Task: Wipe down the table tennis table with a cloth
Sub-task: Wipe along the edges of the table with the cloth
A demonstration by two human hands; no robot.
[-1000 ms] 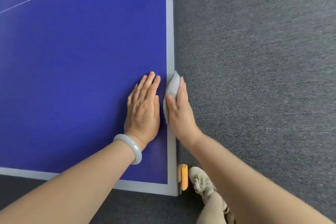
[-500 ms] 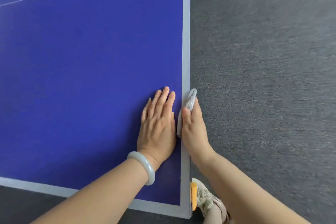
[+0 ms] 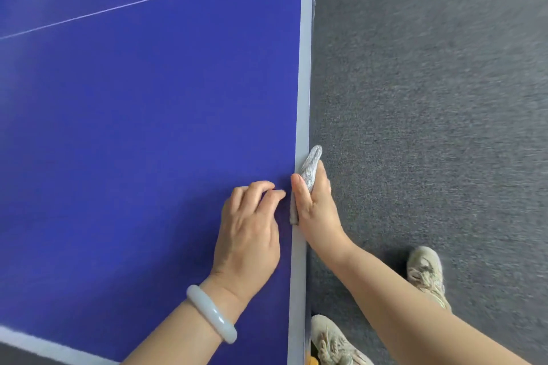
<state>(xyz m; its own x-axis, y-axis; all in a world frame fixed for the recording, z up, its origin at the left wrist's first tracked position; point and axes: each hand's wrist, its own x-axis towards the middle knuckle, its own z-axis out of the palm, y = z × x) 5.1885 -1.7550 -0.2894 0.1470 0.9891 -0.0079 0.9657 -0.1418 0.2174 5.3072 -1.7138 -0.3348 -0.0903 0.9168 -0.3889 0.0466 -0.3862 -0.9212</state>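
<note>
Gripping a crumpled grey knitted cloth point(image 3: 311, 166) against the pale side edge of the blue table-tennis bench point(image 3: 302, 83), the right hand point(image 3: 317, 210) sits just beside the left hand point(image 3: 249, 231), which rests curled and empty on top.

I can read no text, label, brand, number or sign anywhere in my view. The table tennis table point(image 3: 148, 157) carries only plain white lines on blue. The cloth point(image 3: 311, 167) is plain grey knit, and the shoes point(image 3: 424, 271) are too blurred for me to make out any logo.
</note>
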